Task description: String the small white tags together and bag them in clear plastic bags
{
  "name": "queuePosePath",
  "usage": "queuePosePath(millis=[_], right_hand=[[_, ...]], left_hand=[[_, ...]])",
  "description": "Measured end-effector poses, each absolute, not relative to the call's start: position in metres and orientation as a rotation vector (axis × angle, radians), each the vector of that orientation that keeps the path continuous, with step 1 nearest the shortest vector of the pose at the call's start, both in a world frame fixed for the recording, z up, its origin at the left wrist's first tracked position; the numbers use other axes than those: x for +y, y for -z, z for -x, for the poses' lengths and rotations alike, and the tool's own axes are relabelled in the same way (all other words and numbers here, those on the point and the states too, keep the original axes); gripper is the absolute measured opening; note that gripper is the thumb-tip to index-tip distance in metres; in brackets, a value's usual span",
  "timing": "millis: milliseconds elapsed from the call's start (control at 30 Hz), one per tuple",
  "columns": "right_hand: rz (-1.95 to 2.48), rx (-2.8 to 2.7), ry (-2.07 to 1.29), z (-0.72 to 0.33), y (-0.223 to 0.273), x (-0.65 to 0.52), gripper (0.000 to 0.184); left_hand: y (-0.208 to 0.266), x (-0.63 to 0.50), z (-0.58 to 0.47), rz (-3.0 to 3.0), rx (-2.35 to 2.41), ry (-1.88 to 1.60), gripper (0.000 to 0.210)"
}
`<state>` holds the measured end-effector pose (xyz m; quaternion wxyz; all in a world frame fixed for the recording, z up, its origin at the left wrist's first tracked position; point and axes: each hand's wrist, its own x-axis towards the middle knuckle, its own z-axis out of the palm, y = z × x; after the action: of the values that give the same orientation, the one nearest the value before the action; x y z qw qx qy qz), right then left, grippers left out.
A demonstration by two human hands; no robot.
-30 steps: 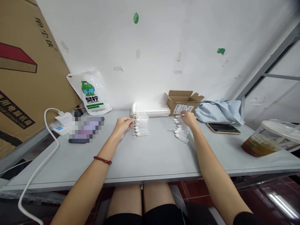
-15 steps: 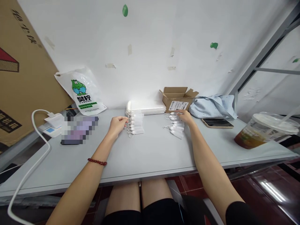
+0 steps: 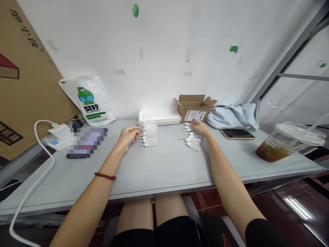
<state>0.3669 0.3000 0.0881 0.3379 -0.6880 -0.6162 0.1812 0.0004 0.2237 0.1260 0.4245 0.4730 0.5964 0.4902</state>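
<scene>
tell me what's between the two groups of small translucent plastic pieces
In the head view, a bare stretch of flat grey tabletop separates the left group from the right group.

A hand could pass in over the middle of the tabletop's (image 3: 164,171) front edge, between the forearms, and up the lane between the left row of translucent looped tags (image 3: 150,134) and the right cluster of tags (image 3: 193,145); toward the back edge the white stack (image 3: 167,119) and the open cardboard box (image 3: 195,115) block it. The left hand (image 3: 130,136) and right hand (image 3: 202,128) close the tags' outer sides. Further right, bare surface runs back to the smartphone (image 3: 238,134), with the drink cup (image 3: 272,147) toward the right edge; the white cable (image 3: 48,171) crosses the front-left corner.
</scene>
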Motion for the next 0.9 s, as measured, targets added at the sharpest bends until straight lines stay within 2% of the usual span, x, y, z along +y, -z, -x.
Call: queuePosePath(millis=[200,467,633,733,900], right_hand=[[1.788,-1.594,-0.427,-0.361,-0.088,0.301,0.021],[1.812,-1.634,-0.350,-0.350,-0.090,0.296,0.028],[1.766,-1.641,-0.197,-0.339,-0.109,0.288,0.031],[1.654,-1.618,-0.111,-0.321,-0.127,0.280,0.027],[1.315,-1.649,-0.441,-0.263,-0.142,0.251,0.034]], left_hand=[[-0.126,0.223,-0.001,-1.192,1.490,-1.244,0.028],[-0.123,0.223,-0.002,-1.176,1.466,-1.312,0.027],[-0.122,0.224,-0.005,-1.173,1.448,-1.422,0.027],[-0.126,0.222,-0.009,-1.206,1.319,-1.482,0.027],[-0.134,0.214,-0.019,-1.284,1.138,-1.362,0.032]])
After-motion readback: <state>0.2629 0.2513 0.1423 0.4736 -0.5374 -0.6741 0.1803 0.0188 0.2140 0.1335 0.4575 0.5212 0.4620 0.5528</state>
